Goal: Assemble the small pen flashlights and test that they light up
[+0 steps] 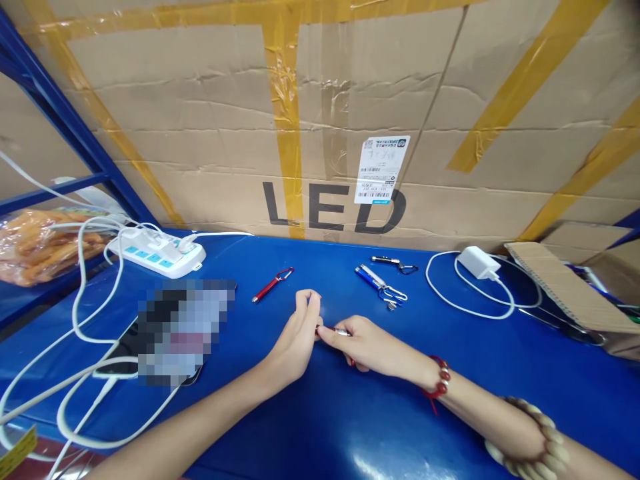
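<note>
My right hand (357, 341) is closed around a small red and silver pen-like light (343, 332), its thumb lying along it. My left hand (299, 337) is upright beside it, palm facing the right hand, fingers bent at the tips; it meets the light's left end, and whether its fingers grip that end is hidden. A red light with a carabiner (267, 289) lies on the blue table beyond my left hand. Farther back to the right are a black one (385, 260) and a blue and a silver one (375, 279) side by side.
A large cardboard box (215, 133) walls off the back. At the left are a white power strip (157, 253), looping cables and a phone (125, 343). A white charger (479, 263) with its cable and an open carton (560, 287) stand at the right.
</note>
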{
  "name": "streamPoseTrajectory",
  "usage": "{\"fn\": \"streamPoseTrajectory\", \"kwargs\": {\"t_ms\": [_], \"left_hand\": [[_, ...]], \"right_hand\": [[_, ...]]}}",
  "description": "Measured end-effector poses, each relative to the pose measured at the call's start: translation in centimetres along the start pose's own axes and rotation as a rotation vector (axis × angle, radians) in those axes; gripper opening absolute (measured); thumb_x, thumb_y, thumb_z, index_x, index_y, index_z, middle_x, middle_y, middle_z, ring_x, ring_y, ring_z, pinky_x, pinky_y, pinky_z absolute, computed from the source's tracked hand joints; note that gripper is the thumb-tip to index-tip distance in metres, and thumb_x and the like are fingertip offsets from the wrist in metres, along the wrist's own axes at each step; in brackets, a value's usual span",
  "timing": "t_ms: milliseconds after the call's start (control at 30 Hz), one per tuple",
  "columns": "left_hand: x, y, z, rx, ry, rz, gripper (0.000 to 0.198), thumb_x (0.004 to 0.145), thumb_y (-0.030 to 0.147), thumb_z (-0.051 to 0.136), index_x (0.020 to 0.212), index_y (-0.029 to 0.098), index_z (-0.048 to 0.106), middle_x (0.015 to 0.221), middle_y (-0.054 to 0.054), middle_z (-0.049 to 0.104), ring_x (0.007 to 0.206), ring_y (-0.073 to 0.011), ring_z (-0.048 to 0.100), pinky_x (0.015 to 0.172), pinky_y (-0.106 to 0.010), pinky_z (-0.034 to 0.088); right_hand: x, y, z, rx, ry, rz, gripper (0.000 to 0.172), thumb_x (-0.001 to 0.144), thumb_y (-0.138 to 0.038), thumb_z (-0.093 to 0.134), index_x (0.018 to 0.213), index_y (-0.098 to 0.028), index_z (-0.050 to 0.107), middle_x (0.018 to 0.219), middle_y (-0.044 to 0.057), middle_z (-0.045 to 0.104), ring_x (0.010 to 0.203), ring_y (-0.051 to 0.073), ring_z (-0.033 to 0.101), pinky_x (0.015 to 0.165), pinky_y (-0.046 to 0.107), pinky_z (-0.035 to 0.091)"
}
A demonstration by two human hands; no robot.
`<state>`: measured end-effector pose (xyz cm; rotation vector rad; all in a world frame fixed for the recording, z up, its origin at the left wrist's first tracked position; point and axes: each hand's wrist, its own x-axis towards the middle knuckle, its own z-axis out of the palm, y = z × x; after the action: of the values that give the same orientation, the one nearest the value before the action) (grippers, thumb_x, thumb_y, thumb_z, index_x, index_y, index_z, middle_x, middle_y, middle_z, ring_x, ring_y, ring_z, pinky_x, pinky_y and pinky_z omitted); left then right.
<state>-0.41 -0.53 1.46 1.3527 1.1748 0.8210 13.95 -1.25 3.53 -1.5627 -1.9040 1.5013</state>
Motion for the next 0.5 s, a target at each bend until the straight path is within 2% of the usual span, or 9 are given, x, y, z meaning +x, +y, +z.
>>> {"fn": "streamPoseTrajectory", "kwargs": {"t_ms": [133,300,500], "left_hand": [[0.8,-1.0,-0.2,0.02,0.054,0.167,0.047,0.086,0.064,0.016,0.103,0.023,0.033,0.074,0.003,0.05,0.066,-0.0137,0.044,0.066,-0.028,0.035],[1.6,-0.9,-0.8,-0.059,0.204,0.243,0.05,0.085,0.065,0.015,0.099,0.023,0.038,0.092,-0.005,0.055,0.087,-0.0189,0.049,0.075,-0.031,0.036],[1.3,-0.2,-1.0,-0.17,0.166,0.329,0.042,0.088,0.059,0.023,0.098,0.024,0.044,0.105,-0.007,0.055,0.102,-0.0228,0.049,0.082,-0.034,0.035]], "right_hand": [[0.3,0.3,-0.6,-0.061,0.039,-0.044,0.055,0.082,-0.061,0.04,0.05,-0.017,0.044,0.045,-0.002,0.047,0.039,0.008,0.041,0.043,0.021,0.03],[0.6,0.8,-1.5,-0.104,0.06,-0.04,0.06,0.081,-0.065,0.037,0.046,-0.016,0.045,0.042,-0.002,0.045,0.039,0.008,0.04,0.044,0.022,0.03],[0.2,0.6,-2.5,-0.136,0.034,-0.051,0.062,0.08,-0.069,0.036,0.047,-0.016,0.045,0.043,-0.002,0.046,0.041,0.008,0.042,0.047,0.022,0.033]]}}
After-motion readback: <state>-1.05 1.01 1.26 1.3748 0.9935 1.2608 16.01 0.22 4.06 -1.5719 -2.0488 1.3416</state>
